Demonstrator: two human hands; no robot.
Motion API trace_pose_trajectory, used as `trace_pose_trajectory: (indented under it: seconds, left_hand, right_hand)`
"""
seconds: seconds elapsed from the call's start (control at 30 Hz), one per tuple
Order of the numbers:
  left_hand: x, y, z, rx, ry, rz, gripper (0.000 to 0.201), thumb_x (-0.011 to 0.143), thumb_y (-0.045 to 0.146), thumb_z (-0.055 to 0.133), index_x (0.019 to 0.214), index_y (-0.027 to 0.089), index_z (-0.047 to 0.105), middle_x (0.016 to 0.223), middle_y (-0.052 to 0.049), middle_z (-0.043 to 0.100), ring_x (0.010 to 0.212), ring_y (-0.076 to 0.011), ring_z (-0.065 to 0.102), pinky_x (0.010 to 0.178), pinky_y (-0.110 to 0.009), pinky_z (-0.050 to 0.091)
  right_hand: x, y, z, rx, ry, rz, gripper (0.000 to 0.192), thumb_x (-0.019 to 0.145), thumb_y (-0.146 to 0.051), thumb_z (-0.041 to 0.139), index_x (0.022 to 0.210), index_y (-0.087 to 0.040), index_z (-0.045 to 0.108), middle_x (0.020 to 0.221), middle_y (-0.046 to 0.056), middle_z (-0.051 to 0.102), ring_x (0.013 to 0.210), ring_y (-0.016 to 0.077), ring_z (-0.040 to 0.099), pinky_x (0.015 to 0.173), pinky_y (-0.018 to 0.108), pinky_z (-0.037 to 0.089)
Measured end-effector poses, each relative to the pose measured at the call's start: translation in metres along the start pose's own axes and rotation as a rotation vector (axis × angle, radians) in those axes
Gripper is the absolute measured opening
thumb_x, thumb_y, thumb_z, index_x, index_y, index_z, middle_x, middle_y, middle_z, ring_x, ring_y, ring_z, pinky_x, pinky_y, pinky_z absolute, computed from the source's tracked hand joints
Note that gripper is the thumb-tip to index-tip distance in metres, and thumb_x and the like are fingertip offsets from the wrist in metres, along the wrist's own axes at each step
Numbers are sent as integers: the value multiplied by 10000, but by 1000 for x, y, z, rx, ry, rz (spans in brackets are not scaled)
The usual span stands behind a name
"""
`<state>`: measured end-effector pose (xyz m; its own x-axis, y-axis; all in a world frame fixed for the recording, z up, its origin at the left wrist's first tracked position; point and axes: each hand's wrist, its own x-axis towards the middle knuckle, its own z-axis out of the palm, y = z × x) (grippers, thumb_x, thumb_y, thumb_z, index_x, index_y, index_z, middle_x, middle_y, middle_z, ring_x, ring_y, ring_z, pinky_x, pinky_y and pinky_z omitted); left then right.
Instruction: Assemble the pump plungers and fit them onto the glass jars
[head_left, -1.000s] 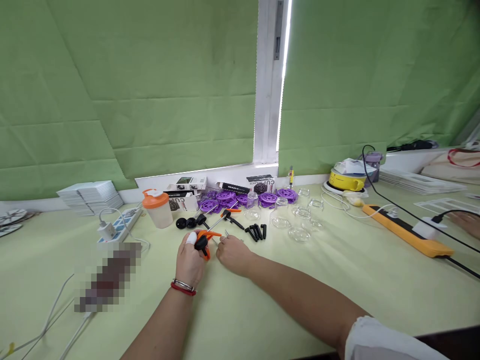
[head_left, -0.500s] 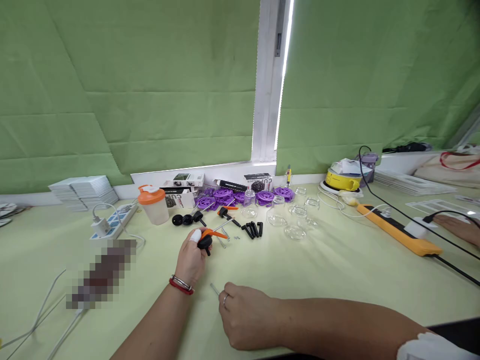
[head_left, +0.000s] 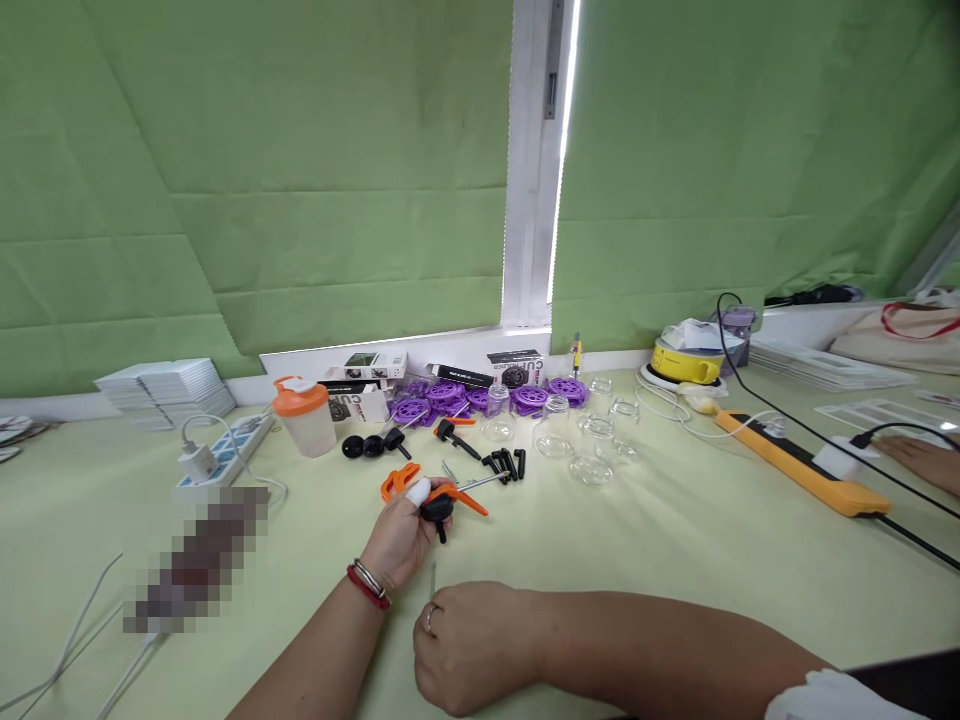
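Observation:
My left hand grips a small black and orange tool with a thin metal rod sticking out to the right; a white wrap covers one fingertip. My right hand rests low on the table, fingers closed on a thin metal pin that points up and away. Beyond the hands lie black handles, another orange and black tool, black knobs, purple discs and clear glass cups.
An orange-lidded shaker and a white power strip sit at the left. A yellow appliance and an orange power strip with black cables lie at the right. Another person's hand rests at the far right edge.
My right hand drew back from the parts pile toward me with the thin pin. My left hand moved the orange and black tool slightly right and nearer.

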<state>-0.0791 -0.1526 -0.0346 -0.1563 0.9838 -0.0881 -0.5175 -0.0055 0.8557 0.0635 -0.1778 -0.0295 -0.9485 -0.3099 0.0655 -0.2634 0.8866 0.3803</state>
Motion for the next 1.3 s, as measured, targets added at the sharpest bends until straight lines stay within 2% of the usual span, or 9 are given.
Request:
trace_pose_trajectory:
  seconds: [0.1,0.2,0.3,0.37,0.5,0.63,0.9,1.1,1.3]
  left_hand:
    - [-1,0,1,4,-26,-13,296,730,379,658,851,109,650,775,-88,619,540,-125,536,531,-283,442]
    - [-4,0,3,-3,-28,-46,279,715,359,685,849,117,649,780,-89,626,596,-145,572,563,-275,456]
    - [-6,-3,6,-24,-64,-73,246,711,338,695,838,134,645,780,-85,633,626,-159,588,585,-285,473]
    - [-8,-6,8,-29,-112,-92,236,725,345,685,837,141,642,763,-84,633,593,-160,579,570,-303,474]
    - [-11,-9,11,-16,-191,-142,229,758,356,661,823,136,650,738,-94,635,583,-173,576,564,-322,467]
    - [-14,-8,14,-3,-210,-161,239,741,374,678,802,144,658,692,-81,623,564,-170,565,561,-322,456]
    - [-13,-7,13,13,-190,-153,267,722,427,685,719,165,639,688,-87,627,581,-178,573,556,-327,470]
    - [-11,-3,13,-67,-123,-122,228,728,381,701,808,177,637,795,-59,652,803,-192,623,716,-312,501]
    - [-18,3,10,106,-362,-160,313,832,451,563,988,191,640,990,-65,643,958,-182,583,841,-296,455]
  right_hand:
    - [-8,3,1,89,172,83,191,841,-131,432,784,-169,610,737,60,635,618,158,537,528,286,390]
    - [-19,20,-8,378,519,537,185,872,-198,414,811,-191,589,767,34,632,657,136,549,591,260,438]
    - [-27,48,-17,468,699,861,254,910,-183,307,954,-156,556,849,73,625,745,141,577,671,283,477]
    - [-28,66,-16,786,903,1126,172,874,-240,406,927,-173,556,756,27,606,674,129,580,626,266,500]
    - [-24,81,1,1256,1037,1215,97,781,-248,523,831,-174,561,624,-25,555,591,122,582,603,279,538]
    - [-22,78,12,1353,994,1174,100,759,-230,548,836,-170,571,658,-23,578,561,110,585,600,276,542]
    - [-31,74,6,1143,644,1145,121,777,-200,551,757,-161,663,703,5,657,616,118,592,620,242,477]
    - [-39,67,-7,868,493,862,286,660,-269,746,924,-190,669,952,42,653,961,211,550,869,336,412]
    - [-46,64,-15,797,361,753,274,710,-86,637,963,-191,636,1085,67,552,979,194,520,846,322,417]
